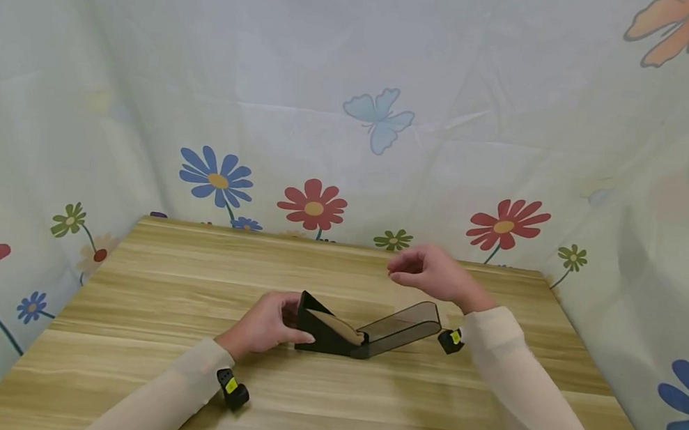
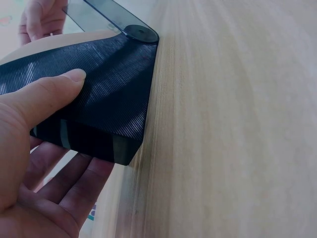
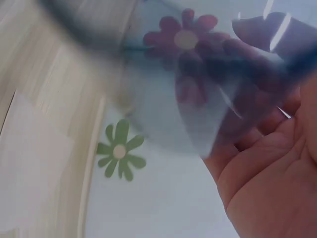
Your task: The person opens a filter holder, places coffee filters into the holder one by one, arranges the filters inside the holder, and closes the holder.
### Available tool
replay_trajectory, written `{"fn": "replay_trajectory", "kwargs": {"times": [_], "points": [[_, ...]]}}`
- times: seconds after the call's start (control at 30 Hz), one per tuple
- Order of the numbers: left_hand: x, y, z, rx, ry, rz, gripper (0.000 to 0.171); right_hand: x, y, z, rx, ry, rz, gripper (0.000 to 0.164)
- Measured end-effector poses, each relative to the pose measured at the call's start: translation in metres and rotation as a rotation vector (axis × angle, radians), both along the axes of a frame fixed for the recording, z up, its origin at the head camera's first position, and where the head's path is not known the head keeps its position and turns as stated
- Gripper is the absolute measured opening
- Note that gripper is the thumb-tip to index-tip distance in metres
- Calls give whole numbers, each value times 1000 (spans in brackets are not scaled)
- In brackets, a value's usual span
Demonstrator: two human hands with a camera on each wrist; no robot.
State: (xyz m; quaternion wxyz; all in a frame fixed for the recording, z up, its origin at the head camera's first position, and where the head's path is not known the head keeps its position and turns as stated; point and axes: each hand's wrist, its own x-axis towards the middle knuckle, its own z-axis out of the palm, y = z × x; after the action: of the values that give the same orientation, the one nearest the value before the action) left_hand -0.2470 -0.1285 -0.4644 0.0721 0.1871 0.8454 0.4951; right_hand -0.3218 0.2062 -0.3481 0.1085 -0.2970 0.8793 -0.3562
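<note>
One black box (image 1: pixel 331 343), side ribbed, mouth slanted: about the middle of the bench (image 1: pixel 220 258), well apart from its left, right and far edges. Contents: one tan piece (image 1: pixel 335 326), material not evident. Attached at the box's right end: one smoky clear lid (image 1: pixel 402 327), lying back on a round hinge (image 2: pixel 141 33) and sloping up toward the bench's right edge. One left grip (image 1: pixel 266 322), a bare hand: grasping the box by its left end, thumb along the ribbed side. One right grip (image 1: pixel 436 274), a bare hand: released, fingers loosely bent, between the lid and the bench's far edge; no held thing can be made out, the right wrist view being partly blurred. Step in hand, by judgement: steadying the box with its lid back and inside exposed. Next move, by judgement: calls for a firm left grip on the box while the right grip works at lid or mouth, sparing the hinge. Surface: pale wood-grain bench, streaked from left edge to right. Sundries: two cream sleeves (image 1: pixel 542 404); two black wrist devices (image 1: pixel 233 391), yellow-marked. Room: white cloth (image 1: pixel 274 46), creased, hung beyond the far edge and both side edges; printed with one blue butterfly (image 1: pixel 380 117), one orange butterfly (image 1: pixel 681 33), red flowers (image 1: pixel 314 207), blue flowers (image 1: pixel 217 180), green flowers (image 1: pixel 69 221).
</note>
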Motion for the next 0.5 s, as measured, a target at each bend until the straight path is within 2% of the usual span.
{"fn": "replay_trajectory", "kwargs": {"times": [0.3,0.5], "points": [[0,0,-1,9,-3,-5,34,-14,22,-20,76,20,-86,25],[-1,-1,-2,6,3,-6,34,-27,38,-51,150,-5,-150,23]]}}
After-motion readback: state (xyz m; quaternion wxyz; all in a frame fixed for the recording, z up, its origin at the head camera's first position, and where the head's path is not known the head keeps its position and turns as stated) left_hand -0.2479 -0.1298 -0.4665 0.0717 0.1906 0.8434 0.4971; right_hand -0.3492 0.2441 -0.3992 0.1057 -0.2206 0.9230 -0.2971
